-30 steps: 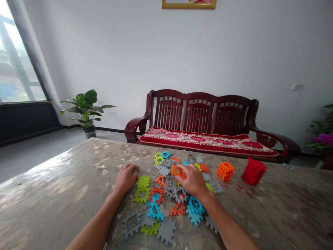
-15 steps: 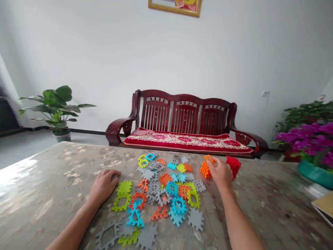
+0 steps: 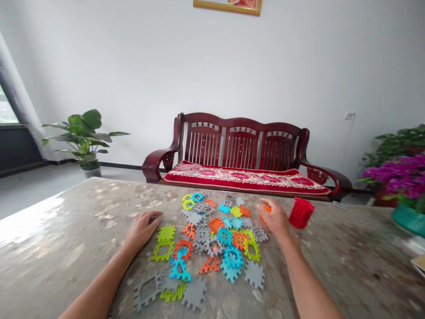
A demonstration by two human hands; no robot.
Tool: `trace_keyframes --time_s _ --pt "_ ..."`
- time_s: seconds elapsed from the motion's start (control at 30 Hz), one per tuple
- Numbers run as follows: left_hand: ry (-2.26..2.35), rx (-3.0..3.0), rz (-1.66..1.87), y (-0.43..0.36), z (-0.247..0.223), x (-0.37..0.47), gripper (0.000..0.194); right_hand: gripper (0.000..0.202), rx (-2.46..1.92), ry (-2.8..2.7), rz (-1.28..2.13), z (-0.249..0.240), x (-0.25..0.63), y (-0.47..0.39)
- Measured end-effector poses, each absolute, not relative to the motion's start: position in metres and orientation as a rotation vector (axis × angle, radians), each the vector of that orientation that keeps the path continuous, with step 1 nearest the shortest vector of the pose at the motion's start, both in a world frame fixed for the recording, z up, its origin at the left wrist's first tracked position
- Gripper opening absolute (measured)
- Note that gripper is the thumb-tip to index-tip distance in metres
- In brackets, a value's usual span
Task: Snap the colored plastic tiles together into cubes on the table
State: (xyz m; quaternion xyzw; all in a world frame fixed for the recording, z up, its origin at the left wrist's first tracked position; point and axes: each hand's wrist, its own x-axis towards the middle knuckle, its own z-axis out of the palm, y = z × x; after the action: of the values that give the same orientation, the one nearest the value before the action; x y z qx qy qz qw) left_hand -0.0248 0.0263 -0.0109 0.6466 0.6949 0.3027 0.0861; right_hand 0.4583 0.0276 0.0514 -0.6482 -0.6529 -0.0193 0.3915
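My left hand [image 3: 142,226] rests palm down on the table [image 3: 83,221], left of the loose puzzle pieces, its fingers spread and nothing held. Nearest to it lie a green square piece [image 3: 166,233] and a green frame piece [image 3: 163,251]. At the right of the pieces, my right hand [image 3: 276,220] is around an orange stack of pieces [image 3: 267,208], most of which the hand hides. A red block of stacked pieces [image 3: 301,212] stands just right of that hand. Gray, blue, orange and green pieces, many overlapping, lie between my hands.
Behind the table is a dark red wooden bench [image 3: 239,141] with a red patterned cover [image 3: 245,176]. Purple flowers [image 3: 398,175] in a teal pot [image 3: 410,220] stand at the right edge. A small gray piece [image 3: 339,205] lies near the table's far edge.
The view has shifted a little, so everything sits slightly to the right. My right hand now covers more of the orange stack and is farther from the red block.
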Motion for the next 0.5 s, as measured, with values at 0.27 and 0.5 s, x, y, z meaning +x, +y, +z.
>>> trace_keyframes --time_s 0.27,0.5 --pt "1.616 1.835 0.884 0.007 0.006 -0.036 0.072 0.04 -1.348 -2.095 0.104 0.056 0.39 0.009" --pt "1.732 1.893 0.946 -0.008 -0.001 -0.03 0.064 0.033 -1.399 -1.739 0.086 0.053 0.424 0.015"
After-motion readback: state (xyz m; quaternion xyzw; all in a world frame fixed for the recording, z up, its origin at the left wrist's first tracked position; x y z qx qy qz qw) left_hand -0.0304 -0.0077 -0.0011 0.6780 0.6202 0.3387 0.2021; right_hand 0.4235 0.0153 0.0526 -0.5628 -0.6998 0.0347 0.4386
